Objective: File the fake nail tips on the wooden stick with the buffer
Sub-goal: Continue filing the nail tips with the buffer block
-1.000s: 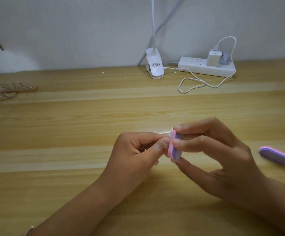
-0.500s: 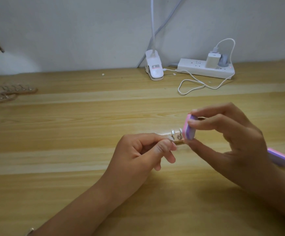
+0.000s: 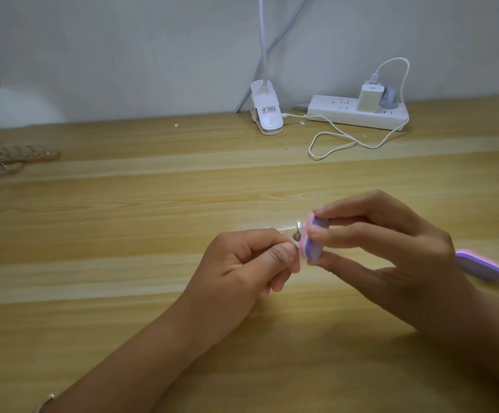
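My left hand (image 3: pixel 242 263) pinches a wooden stick with clear fake nail tips (image 3: pixel 297 229) on it; most of the stick is hidden inside my fingers. My right hand (image 3: pixel 391 257) pinches a small pink and purple buffer (image 3: pixel 313 238) between thumb and two fingers. The buffer's pink edge lies against the nail tip that shows just beyond my left thumb. Both hands hover over the middle of the wooden table (image 3: pixel 123 219).
A second pink and purple buffer (image 3: pixel 480 265) lies on the table behind my right wrist. More sticks with nail tips (image 3: pixel 13 159) lie at the far left. At the back stand a white clip lamp base (image 3: pixel 266 114) and a white power strip (image 3: pixel 358 113) with a looping cable (image 3: pixel 331 144).
My right hand swung the buffer out to the right along the stick, then came back left and down against the nail tip. My left hand stayed almost still.
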{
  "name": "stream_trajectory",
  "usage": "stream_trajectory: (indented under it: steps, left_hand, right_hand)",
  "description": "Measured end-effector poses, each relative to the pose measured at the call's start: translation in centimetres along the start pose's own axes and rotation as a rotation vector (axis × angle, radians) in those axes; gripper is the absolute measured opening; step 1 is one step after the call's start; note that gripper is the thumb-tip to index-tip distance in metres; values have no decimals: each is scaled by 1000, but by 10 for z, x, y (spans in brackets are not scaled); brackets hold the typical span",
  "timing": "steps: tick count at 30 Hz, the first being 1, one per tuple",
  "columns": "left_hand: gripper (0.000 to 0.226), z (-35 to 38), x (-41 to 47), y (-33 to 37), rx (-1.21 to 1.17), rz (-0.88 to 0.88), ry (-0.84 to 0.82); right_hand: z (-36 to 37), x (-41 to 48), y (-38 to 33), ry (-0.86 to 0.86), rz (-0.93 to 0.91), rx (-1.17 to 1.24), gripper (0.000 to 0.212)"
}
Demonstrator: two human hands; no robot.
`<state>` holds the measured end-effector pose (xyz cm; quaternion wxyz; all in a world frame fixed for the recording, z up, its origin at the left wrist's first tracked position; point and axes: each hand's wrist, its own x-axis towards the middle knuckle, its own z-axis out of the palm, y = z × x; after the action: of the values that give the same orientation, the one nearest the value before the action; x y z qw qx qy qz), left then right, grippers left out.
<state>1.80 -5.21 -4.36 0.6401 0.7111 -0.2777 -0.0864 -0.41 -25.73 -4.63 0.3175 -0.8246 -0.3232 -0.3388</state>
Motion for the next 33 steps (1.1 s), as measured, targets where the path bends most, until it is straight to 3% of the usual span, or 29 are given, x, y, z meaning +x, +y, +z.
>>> stream_trajectory:
  steps: [19,33]
  left_hand:
    - [30,0,0,1,-49,-51,-15]
    - [31,-1,1,2,-274,-308,-122]
  right_hand:
    - [1,-2,1,-22,-14,6,16]
    - [2,-2,2,-41,-36,61,17]
